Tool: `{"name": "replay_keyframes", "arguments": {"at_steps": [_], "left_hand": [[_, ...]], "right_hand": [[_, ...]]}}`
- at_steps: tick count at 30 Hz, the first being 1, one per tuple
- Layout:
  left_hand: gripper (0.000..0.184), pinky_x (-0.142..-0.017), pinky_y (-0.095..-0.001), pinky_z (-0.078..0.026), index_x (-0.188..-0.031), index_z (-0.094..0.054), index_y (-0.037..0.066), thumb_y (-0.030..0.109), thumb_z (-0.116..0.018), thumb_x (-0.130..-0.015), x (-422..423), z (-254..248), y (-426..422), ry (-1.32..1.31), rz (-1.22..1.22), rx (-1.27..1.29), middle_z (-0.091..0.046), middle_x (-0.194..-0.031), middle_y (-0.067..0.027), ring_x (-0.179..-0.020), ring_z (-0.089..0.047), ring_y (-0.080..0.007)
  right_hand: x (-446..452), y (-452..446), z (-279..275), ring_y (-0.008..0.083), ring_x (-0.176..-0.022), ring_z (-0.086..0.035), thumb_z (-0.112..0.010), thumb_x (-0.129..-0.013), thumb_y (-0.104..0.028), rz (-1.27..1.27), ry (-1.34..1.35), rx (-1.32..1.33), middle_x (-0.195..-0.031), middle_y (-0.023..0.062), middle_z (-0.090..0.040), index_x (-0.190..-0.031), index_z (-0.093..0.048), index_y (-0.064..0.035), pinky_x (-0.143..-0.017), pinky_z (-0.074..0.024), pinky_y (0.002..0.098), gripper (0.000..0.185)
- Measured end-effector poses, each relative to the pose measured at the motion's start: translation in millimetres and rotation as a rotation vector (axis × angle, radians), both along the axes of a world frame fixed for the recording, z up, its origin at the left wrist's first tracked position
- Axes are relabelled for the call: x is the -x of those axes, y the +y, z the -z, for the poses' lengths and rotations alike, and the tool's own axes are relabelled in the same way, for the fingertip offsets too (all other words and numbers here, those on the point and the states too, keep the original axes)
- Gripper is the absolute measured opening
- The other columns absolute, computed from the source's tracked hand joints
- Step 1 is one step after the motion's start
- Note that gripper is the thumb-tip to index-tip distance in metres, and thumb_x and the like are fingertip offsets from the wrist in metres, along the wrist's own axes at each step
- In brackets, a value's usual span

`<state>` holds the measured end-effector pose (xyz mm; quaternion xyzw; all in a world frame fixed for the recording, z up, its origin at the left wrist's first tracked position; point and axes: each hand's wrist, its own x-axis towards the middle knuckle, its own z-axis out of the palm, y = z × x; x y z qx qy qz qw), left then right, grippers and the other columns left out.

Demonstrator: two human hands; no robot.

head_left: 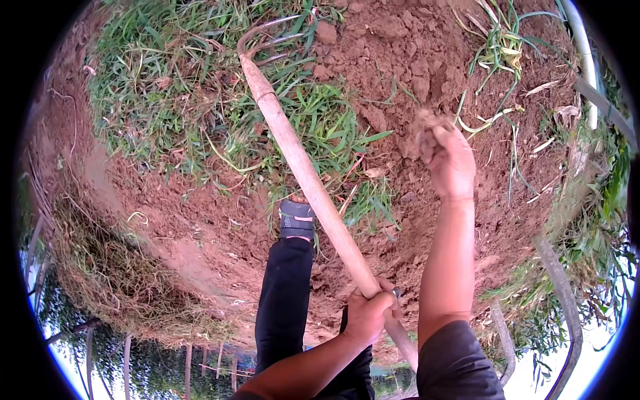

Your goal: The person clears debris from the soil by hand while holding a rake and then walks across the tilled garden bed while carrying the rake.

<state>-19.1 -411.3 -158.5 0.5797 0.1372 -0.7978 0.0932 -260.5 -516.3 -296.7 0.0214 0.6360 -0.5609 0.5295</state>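
Observation:
My left hand (368, 316) is wrapped round the wooden handle of a fork hoe (297, 157). The hoe slants up and left, and its bent metal tines rest among green grass (313, 110) at the top. Over the dug soil on the right, my right hand (453, 162) is closed on a crumbly brown clump of soil (430, 130), partly blurred. Whether roots are mixed into the clump I cannot tell. Just right of that hand, a few pale-stemmed green plants (500, 53) lie on the ground.
Loose reddish soil (393, 47) spreads across the top middle. My shoe (296, 219) stands beside the hoe handle. A heap of dry grass (127, 273) lies at left. A pale pipe (587, 60) runs along the right edge, and wooden posts (563, 293) stand at lower right.

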Motion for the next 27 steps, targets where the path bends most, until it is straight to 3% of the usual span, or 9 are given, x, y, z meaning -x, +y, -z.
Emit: {"name": "replay_keyframes", "arguments": {"at_steps": [2, 6, 10, 12, 15, 19, 21, 24, 27], "left_hand": [[0.021, -0.057, -0.0375, -0.050, -0.097, -0.058, 0.002, -0.006, -0.052, -0.079, 2.8, -1.1, -4.3, -0.019, -0.009, -0.021, -0.057, -0.068, -0.0104, -0.056, -0.058, -0.0234], [0.018, -0.057, -0.0373, -0.050, -0.094, -0.058, 0.002, -0.006, -0.052, -0.079, 0.9, 0.0, -5.3, -0.067, 0.011, -0.062, -0.057, -0.068, -0.0108, -0.056, -0.058, -0.0234], [0.017, -0.057, -0.0363, -0.050, -0.093, -0.059, 0.001, -0.006, -0.053, -0.079, -1.0, 1.4, -9.5, -0.072, 0.010, -0.051, -0.058, -0.070, -0.0107, -0.060, -0.059, -0.0220], [0.017, -0.057, -0.0360, -0.050, -0.093, -0.060, 0.000, -0.006, -0.053, -0.079, -1.8, -1.1, -6.5, -0.058, 0.014, -0.040, -0.058, -0.070, -0.0107, -0.061, -0.059, -0.0216], [0.012, -0.059, -0.0317, -0.050, -0.092, -0.060, 0.003, -0.004, -0.056, -0.083, 1.2, -2.7, -3.8, -0.019, -0.016, -0.070, -0.060, -0.076, -0.0054, -0.066, -0.058, -0.0144], [0.014, -0.059, -0.0296, -0.048, -0.096, -0.061, 0.000, -0.002, -0.056, -0.084, -3.7, -2.4, -6.9, -0.112, 0.056, -0.001, -0.063, -0.077, -0.0057, -0.061, -0.057, -0.0131], [0.015, -0.058, -0.0300, -0.048, -0.097, -0.060, 0.000, -0.003, -0.056, -0.083, -13.5, -4.5, -1.0, -0.107, 0.077, -0.010, -0.062, -0.075, -0.0062, -0.060, -0.057, -0.0140], [0.018, -0.057, -0.0312, -0.048, -0.099, -0.059, -0.001, -0.004, -0.055, -0.082, -7.6, -8.1, -10.5, -0.082, 0.010, -0.017, -0.059, -0.072, -0.0075, -0.058, -0.057, -0.0164], [0.021, -0.054, -0.0365, -0.049, -0.099, -0.058, -0.002, -0.006, -0.051, -0.079, -5.3, -9.0, -11.1, -0.095, -0.003, 0.000, -0.057, -0.069, -0.0103, -0.057, -0.058, -0.0215]], "right_hand": [[-38.8, -15.3, 49.5, 0.0207, -0.089, -0.068, -0.066, -0.089, -0.022, -0.584, 0.642, -0.507, -0.101, 0.0119, -0.072, -0.113, -0.067, -0.0069, -0.083, -0.0533, 0.0341, 0.028], [-56.3, -18.5, 123.4, 0.0323, -0.101, -0.068, -0.059, -0.088, -0.024, -1.464, 1.322, -0.411, -0.107, 0.0135, -0.069, -0.120, -0.063, -0.0184, -0.084, -0.0546, 0.0457, 0.033], [3.1, -34.1, 92.4, 0.0368, -0.099, -0.069, -0.054, -0.093, -0.033, -0.829, 1.002, -0.952, -0.107, 0.0188, -0.072, -0.125, -0.063, -0.0108, -0.088, -0.0545, 0.0454, 0.040], [-16.6, -30.4, 91.8, 0.0385, -0.103, -0.067, -0.055, -0.093, -0.040, -0.756, 0.959, -0.616, -0.109, 0.0225, -0.070, -0.125, -0.063, -0.0077, -0.093, -0.0522, 0.0443, 0.047], [-73.5, -51.6, 128.3, 0.0369, -0.131, -0.051, -0.061, -0.084, -0.065, -0.841, 0.473, -0.815, -0.131, 0.0302, -0.058, -0.126, -0.058, 0.0085, -0.109, -0.0406, 0.0390, 0.085], [-123.2, -62.1, 142.8, 0.0321, -0.104, -0.066, -0.072, -0.084, -0.050, -0.419, 0.185, -0.536, -0.111, 0.0215, -0.069, -0.125, -0.050, 0.0135, -0.091, -0.0499, 0.0396, 0.078], [-137.8, -48.9, 138.6, 0.0275, -0.100, -0.067, -0.073, -0.085, -0.040, -0.618, 0.022, -0.332, -0.111, 0.0171, -0.071, -0.131, -0.049, 0.0122, -0.090, -0.0505, 0.0381, 0.074], [-165.1, -41.4, 89.3, 0.0370, -0.099, -0.068, -0.072, -0.080, -0.039, -1.418, 0.451, -0.037, -0.099, 0.0294, -0.067, -0.096, -0.067, 0.0066, -0.084, -0.0523, 0.0419, 0.048], [-166.6, -31.6, 85.2, 0.0396, -0.102, -0.066, -0.074, -0.076, -0.039, -1.505, 0.286, -0.191, -0.102, 0.0315, -0.066, -0.095, -0.067, 0.0061, -0.088, -0.0514, 0.0431, 0.050]]}}
